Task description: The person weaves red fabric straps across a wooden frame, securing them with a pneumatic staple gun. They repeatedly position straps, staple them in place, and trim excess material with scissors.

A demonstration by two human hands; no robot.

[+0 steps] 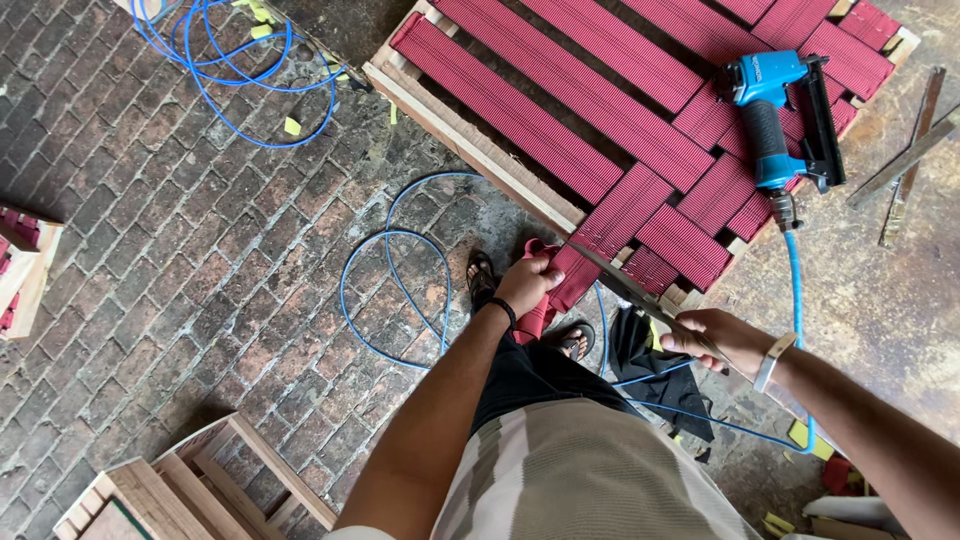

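Both clamped: left hand [527,283] grips red webbing [560,275] at the frame [480,150] edge, right hand [722,340] a blade [625,285].

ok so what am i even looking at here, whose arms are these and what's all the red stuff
This is one picture from a camera worn on a person's head, looking down, so the arms are their own. The left hand pulls the loose end of a red webbing strap in a closed grip. The right hand holds a long blade laid against that strap. The strap belongs to red webbing woven across a wooden frame on the brick floor. A blue air stapler rests on the webbing, with its blue hose looping over the floor.
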